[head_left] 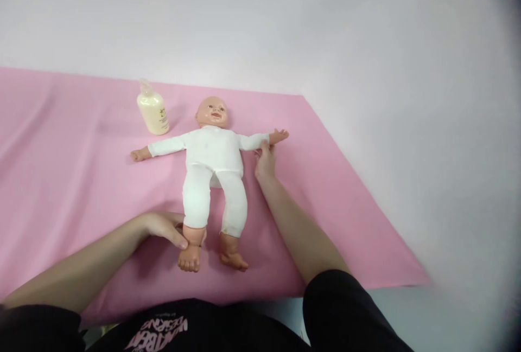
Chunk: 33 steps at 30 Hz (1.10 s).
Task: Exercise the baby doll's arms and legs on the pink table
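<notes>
Doll (212, 170) on pink cloth (61, 167), white wall, hands gripping its ankle and wrist

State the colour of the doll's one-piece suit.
White: the doll's suit covers its arms, body and legs, seen clearly in the head view against the pink sheet.

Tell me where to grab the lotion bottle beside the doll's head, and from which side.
Grip the lotion bottle around its wide rounded body, below the narrow cap, probably coming from its left or front. It stands upright on the pink cloth, and the doll lies close on its right, so that side is crowded.
</notes>
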Available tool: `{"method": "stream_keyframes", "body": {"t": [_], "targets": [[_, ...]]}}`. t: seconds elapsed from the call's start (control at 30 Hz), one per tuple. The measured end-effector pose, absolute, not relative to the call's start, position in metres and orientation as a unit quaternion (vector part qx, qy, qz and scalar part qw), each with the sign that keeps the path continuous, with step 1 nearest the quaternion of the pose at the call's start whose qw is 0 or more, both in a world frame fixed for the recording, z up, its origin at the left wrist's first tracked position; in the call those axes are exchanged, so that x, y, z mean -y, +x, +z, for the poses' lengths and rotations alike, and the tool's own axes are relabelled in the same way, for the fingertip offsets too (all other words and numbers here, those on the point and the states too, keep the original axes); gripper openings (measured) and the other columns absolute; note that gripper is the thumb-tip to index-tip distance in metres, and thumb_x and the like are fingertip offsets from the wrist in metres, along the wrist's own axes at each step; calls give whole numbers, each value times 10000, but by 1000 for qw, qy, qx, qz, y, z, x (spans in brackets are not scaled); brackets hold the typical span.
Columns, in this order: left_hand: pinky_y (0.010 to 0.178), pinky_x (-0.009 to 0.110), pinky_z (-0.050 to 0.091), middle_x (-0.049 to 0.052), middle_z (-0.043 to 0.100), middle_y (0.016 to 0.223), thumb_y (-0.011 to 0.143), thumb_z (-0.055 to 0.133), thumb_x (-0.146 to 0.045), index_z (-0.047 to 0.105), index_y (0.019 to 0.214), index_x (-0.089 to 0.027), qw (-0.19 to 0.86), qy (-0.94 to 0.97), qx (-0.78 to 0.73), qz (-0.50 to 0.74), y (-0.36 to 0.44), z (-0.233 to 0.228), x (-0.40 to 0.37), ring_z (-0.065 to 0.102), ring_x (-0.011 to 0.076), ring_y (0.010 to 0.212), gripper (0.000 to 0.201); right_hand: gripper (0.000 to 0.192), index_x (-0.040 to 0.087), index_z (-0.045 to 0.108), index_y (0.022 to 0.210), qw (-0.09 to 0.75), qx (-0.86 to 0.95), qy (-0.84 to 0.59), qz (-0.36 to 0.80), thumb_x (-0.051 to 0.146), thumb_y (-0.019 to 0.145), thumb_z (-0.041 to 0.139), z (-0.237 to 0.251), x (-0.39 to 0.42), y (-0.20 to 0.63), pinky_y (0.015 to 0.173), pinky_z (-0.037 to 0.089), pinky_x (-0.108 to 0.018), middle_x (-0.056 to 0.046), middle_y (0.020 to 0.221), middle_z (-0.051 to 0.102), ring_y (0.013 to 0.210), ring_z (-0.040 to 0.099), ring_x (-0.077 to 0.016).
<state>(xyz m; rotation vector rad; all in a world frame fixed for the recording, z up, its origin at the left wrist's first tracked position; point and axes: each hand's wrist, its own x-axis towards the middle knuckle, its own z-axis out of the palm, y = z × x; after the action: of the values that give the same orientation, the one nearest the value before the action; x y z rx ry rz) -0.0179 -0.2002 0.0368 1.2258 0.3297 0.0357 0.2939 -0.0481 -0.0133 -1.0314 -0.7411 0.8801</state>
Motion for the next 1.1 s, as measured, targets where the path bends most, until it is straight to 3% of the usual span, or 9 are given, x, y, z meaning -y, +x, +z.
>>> {"method": "stream_keyframes", "body": {"t": [0.17, 0.3, 0.43, 0.57, 0.73, 1.1], "targets": [[842, 334, 563, 52, 751, 929, 762, 850, -547, 710, 1074, -204, 787, 595, -160, 22, -20, 34, 199, 712, 230, 835, 485, 712, 345, 355, 1514, 720, 322, -459, 408, 489, 867, 616, -14, 46, 293, 769, 566, -255, -49, 1345, 629, 990, 707, -144], [826, 372, 566, 47, 728, 793, 735, 857, -548, 697, 1052, -195, 830, 542, -125, 34, -18, 37, 201, 710, 250, 779, 500, 643, 311, 440, 1433, 708, 361, -479, 373, 512, 859, 646, -10, 51, 292, 715, 552, -242, -49, 1290, 638, 968, 686, -149], [862, 446, 555, 40, 678, 646, 725, 767, -639, 632, 939, -200, 877, 472, -59, 74, -18, 31, 200, 667, 259, 682, 506, 519, 253, 520, 1269, 698, 405, -489, 329, 521, 850, 667, -7, 56, 290, 775, 573, -283, -54, 1215, 645, 994, 658, -164], [821, 437, 546, 9, 529, 453, 729, 681, -716, 583, 774, -231, 882, 419, -80, 200, -21, 20, 194, 554, 235, 587, 497, 429, 249, 536, 1148, 695, 467, -468, 283, 522, 847, 674, -6, 60, 283, 821, 574, -306, -41, 1122, 645, 973, 648, -168], [796, 381, 530, -53, 313, 408, 779, 662, -703, 542, 738, -229, 876, 346, -157, 296, -20, 25, 189, 463, 203, 580, 490, 451, 254, 566, 1199, 668, 538, -448, 252, 499, 844, 697, -4, 65, 275, 831, 576, -333, -67, 1179, 663, 1025, 651, -199], [776, 360, 511, -60, 344, 449, 761, 735, -665, 550, 727, -203, 866, 309, -215, 330, -15, 35, 193, 465, 183, 588, 499, 405, 284, 669, 1233, 589, 671, -411, 187, 386, 846, 740, -5, 73, 276, 927, 570, -425, -83, 1220, 668, 1094, 628, -247]]}}
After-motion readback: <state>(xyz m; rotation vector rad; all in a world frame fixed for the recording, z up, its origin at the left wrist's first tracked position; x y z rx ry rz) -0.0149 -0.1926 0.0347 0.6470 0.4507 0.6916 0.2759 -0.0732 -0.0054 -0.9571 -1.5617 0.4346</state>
